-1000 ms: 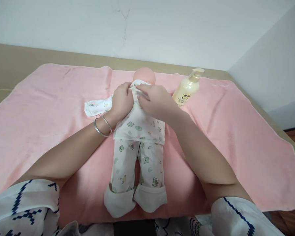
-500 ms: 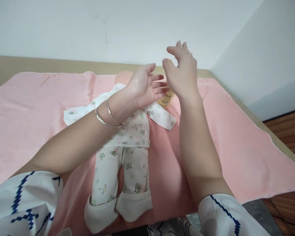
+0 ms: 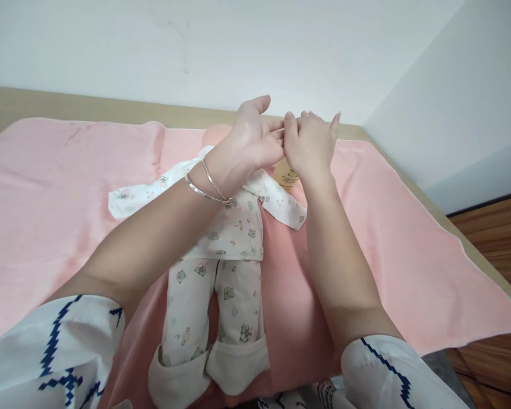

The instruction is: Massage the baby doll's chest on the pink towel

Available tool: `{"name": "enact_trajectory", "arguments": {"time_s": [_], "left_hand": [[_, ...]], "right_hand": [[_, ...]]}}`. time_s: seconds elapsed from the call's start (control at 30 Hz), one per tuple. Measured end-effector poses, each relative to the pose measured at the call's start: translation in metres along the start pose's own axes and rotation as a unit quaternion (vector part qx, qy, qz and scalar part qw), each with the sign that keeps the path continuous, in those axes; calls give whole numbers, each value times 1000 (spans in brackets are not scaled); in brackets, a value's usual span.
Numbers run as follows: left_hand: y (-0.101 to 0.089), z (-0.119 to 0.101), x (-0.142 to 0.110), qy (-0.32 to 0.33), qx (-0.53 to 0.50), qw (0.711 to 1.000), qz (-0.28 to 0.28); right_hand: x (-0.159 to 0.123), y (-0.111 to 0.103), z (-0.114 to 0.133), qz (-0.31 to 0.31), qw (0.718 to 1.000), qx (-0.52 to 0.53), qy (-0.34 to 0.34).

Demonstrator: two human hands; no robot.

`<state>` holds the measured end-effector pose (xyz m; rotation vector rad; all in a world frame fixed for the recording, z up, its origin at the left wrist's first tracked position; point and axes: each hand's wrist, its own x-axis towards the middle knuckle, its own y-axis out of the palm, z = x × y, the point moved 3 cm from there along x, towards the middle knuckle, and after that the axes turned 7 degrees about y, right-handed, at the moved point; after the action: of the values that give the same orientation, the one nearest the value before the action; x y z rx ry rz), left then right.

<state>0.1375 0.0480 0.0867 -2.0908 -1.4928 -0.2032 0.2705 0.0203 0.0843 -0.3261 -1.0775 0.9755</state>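
Grip: left hand [image 3: 255, 135] open, palm bare; right hand [image 3: 310, 149] half-curled, its hold hidden. Right hand has lowered at the bottle [image 3: 285, 176], shifting work off the shirt [image 3: 243, 230].

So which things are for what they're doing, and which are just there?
Seem part of it:
yellowish bottle, mostly hidden behind the right hand
doll in printed top and trousers, partly covered by the left arm
pink cloth, under the doll

Seem just there:
silvery bangles, being worn
marked wall
wood-grain panels, at the right
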Motion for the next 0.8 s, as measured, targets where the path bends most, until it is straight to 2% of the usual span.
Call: {"name": "enact_trajectory", "arguments": {"time_s": [0.03,0.1,0.17,0.27,0.4,0.57,0.7,0.8], "left_hand": [[-2,-6,-6,-49,-72,995,39],[-7,-20,-21,-140,-214,963,89],[-19,-31,-38,-178,-258,946,83],[-44,-40,-62,-160,-211,963,49],[-81,-42,-93,-171,-237,956,40],[-127,-51,-116,-166,-201,965,-27],[-136,-78,-125,-149,-249,956,-39],[-131,-92,-128,-136,-215,966,-53]], "right_hand": [[0,0,1,-5,1000,-11,5],[3,0,1,-9,1000,-23,18],[7,4,-2,-13,999,-21,34],[15,10,-6,-30,998,-16,45],[18,14,-5,-52,997,-31,55],[16,10,-3,-37,994,-21,101],[13,5,0,-12,989,-66,128],[2,8,25,-13,992,-62,113]]}}
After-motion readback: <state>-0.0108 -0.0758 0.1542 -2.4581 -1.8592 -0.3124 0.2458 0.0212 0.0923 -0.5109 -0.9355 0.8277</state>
